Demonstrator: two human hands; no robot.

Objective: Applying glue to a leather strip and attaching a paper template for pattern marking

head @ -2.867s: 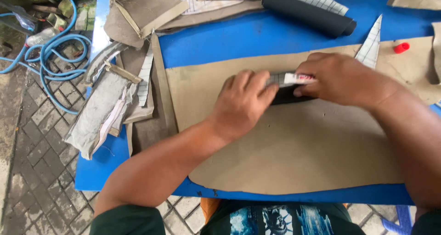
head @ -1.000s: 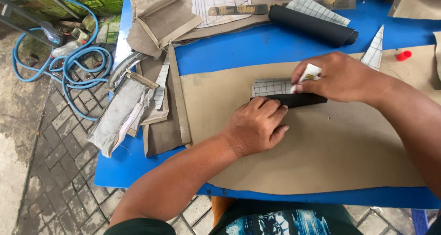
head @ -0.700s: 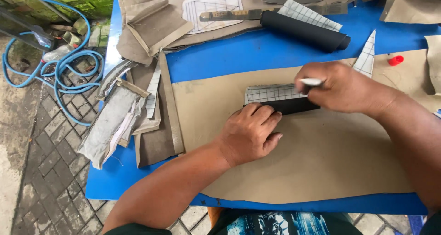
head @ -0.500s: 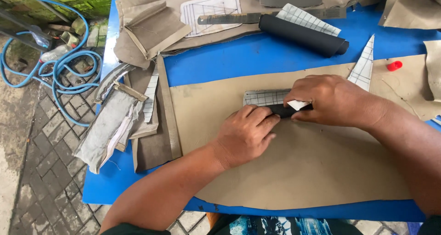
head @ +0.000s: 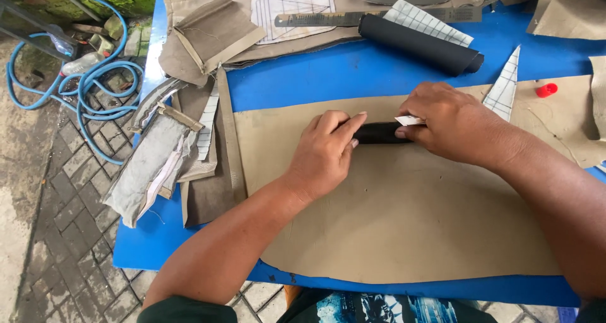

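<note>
Blue tabletop (head: 303, 77) carries a large tan sheet (head: 404, 234) of matte, leather-like material, lying flat and smooth, with grey scraps (head: 151, 171) heaped at its left edge. Since a moment ago the gridded white pattern piece has all but vanished under the hands, so the black strip (head: 379, 132) now appears rolled into a short tube at the sheet's upper middle. Left hand (head: 325, 152) presses curled fingers on the roll's left end, and right hand (head: 451, 127) pinches a small white tab (head: 409, 120) at its right end.

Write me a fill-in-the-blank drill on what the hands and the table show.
1. Both hands press a small rolled strip whose colour is ____.
2. The strip lies on a large tan sheet spread over a table coloured ____.
3. The right hand pinches a ____ paper tab.
4. Left of the table, on the paving, lies a coiled ____.

Missing words: black; blue; white; hose
</note>
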